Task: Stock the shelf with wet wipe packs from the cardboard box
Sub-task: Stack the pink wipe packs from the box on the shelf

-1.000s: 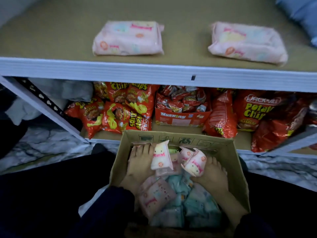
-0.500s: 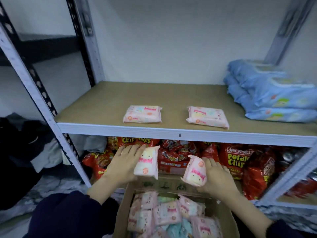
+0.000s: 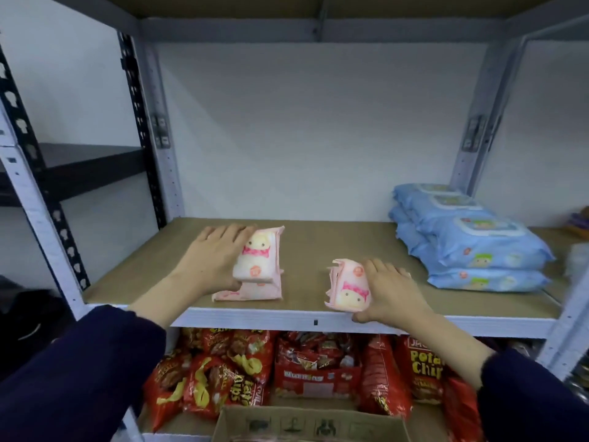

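Head view: I see the left hand gripping a pink pack just above a flat pack already on the shelf. The right hand grips a second pack at the front edge. Blue packs sit stacked at right. Early going, I judge; the box hides its contents.

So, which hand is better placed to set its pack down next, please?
Left hand, likely: its raised pack hangs above the flat pack, inside the shelf; the right hand is at the edge.
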{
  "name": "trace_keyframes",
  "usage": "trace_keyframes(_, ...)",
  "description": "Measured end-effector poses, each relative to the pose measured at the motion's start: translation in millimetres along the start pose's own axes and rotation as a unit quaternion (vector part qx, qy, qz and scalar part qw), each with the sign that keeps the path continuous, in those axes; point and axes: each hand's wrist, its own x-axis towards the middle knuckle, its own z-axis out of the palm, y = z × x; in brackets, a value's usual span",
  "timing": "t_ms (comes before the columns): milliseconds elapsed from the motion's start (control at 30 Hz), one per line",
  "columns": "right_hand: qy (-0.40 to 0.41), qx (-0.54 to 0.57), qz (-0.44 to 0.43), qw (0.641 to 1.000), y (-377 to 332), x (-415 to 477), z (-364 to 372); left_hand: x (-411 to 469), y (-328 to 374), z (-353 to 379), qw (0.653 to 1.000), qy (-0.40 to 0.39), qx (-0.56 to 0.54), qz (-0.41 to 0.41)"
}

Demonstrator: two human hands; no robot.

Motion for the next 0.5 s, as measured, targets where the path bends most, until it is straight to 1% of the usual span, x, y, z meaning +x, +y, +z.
trace_keyframes(33,-0.006,0.001,0.005,1.000,3.8,9.2,-3.5,8.6,-0.7,1.6,1.000,-0.023,-0.002,0.000)
trace_keyframes(100,-0.020,0.002,0.011,1.000,11.8,27.6,-8.4,24.7,-3.6,5.2,0.995,-0.094,-0.010,-0.008)
trace_keyframes(200,-0.050,-0.007,0.008,0.999,22.1,51.8,-13.8,44.9,-7.0,14.1,0.987,-0.155,-0.027,-0.001)
trace_keyframes(300,-0.107,-0.013,0.000,0.994,28.9,69.6,-17.3,59.3,-7.8,22.9,0.974,-0.219,-0.061,-0.005)
trace_keyframes(400,-0.177,0.023,-0.002,0.984,32.8,83.2,-16.6,69.1,-8.8,31.9,0.954,-0.284,-0.097,-0.005)
trace_keyframes(500,-0.230,0.044,-0.011,0.972,34.0,93.5,-14.4,73.5,-11.2,40.3,0.932,-0.340,-0.123,-0.001)
